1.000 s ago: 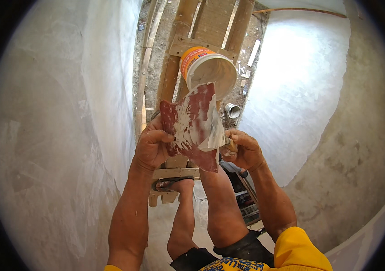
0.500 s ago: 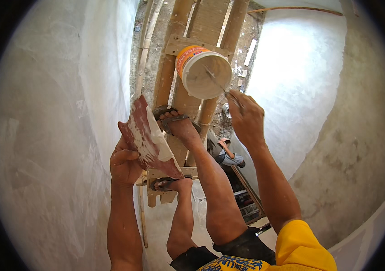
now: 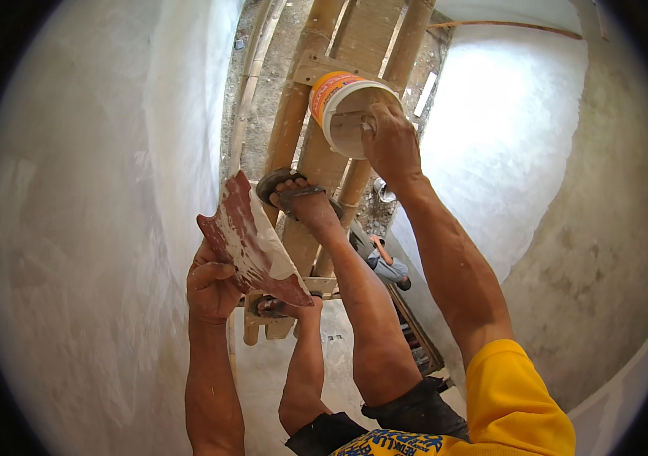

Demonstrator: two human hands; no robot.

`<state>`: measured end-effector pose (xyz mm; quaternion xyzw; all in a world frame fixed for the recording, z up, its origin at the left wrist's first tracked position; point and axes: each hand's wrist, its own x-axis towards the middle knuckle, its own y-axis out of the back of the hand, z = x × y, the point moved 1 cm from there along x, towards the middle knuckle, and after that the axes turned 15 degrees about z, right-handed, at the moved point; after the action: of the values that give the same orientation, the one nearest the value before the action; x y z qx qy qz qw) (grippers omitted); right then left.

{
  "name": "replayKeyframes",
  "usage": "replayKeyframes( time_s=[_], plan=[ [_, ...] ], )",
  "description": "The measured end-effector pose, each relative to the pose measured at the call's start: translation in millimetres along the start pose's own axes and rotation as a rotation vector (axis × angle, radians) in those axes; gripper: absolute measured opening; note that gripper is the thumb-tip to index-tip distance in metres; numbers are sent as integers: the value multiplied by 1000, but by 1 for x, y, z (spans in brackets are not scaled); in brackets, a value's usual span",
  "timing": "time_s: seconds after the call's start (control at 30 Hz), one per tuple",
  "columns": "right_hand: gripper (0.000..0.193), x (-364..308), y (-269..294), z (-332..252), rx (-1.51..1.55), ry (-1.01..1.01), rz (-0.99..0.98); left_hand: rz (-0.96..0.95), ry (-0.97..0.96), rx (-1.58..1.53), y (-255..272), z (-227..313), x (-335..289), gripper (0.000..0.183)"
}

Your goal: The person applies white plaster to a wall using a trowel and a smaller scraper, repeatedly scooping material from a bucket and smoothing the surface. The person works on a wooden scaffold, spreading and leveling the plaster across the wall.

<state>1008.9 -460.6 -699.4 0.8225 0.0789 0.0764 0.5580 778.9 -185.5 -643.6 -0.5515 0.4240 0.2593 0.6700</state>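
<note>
My left hand (image 3: 214,285) is closed on the edge of a reddish-brown board (image 3: 225,220), thumb on its face. White putty (image 3: 267,243) lies thick along the board's right side, with streaks across the rest. My right hand (image 3: 392,148) reaches into the mouth of an orange and white bucket (image 3: 324,91), its fingers closed round a putty knife. The knife's blade is hidden now by the hand and the bucket. Pale putty coats the inside of the bucket, which stands tilted in view on the planks ahead of my feet.
I am on a raised scaffold of wooden planks (image 3: 366,38) and bamboo poles (image 3: 293,114), with sandalled feet (image 3: 305,199) on it. Pale plastered walls (image 3: 96,228) rise on both sides. Far below, another person (image 3: 387,266) is beside a dark opening.
My right hand has moved forward and left, into the bucket, taking the putty knife deeper. The left hand and its board stay nearly in place. The view has shifted slightly.
</note>
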Motion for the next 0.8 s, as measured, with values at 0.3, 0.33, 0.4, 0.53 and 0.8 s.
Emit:
replayKeyframes(
  time_s=[0.3,0.33,0.4,0.53,0.8],
  plan=[
    [39,8,-20,-4,44,-56,190,13,-23,-3,2,-4,-11,77],
    [40,5,-20,-5,57,-86,221,17,-26,-9,1,-4,-12,76],
    [40,1,-23,-5,74,-122,232,23,-31,-11,0,-5,-15,76],
    [38,-12,-21,-2,107,-91,317,13,-38,-7,4,-3,-24,76],
    [27,-85,67,-35,169,-348,172,-4,-72,-44,-3,1,-88,71]
  ],
)
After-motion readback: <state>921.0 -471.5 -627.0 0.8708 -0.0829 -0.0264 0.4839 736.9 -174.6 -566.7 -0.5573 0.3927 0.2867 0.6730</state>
